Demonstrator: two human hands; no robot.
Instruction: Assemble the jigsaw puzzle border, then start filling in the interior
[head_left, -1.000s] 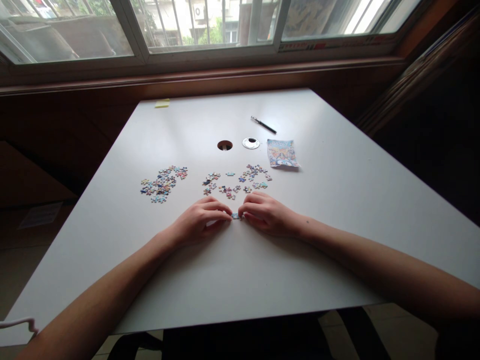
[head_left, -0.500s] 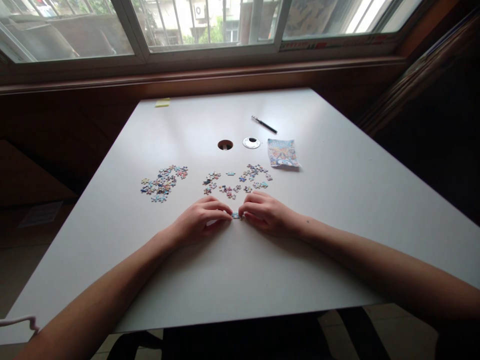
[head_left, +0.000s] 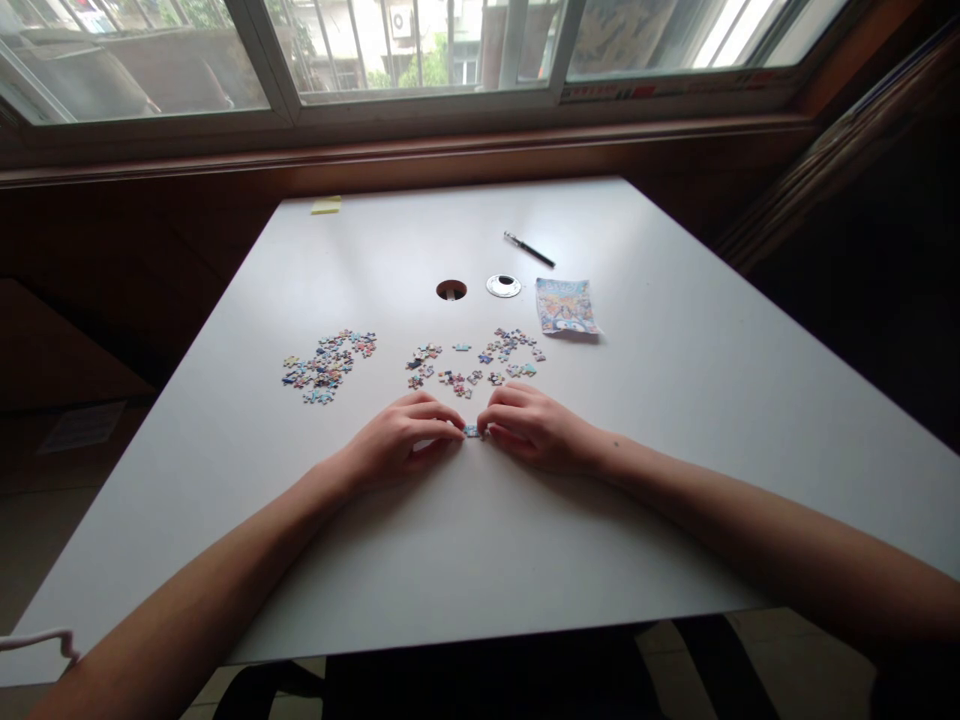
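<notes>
Both hands are down flat on the white table (head_left: 675, 420); the left hand (head_left: 401, 438) and right hand (head_left: 534, 428) each pinch an edge of the tiny bluish jigsaw pieces (head_left: 472, 431) lying between their fingertips, looks like two being joined, though it's too small to be sure. Best bet is keeping them flat and sliding tab into notch without forcing; the loose puzzle pieces (head_left: 472, 362) just beyond and the reference picture (head_left: 565, 306) are there for checking the match.
</notes>
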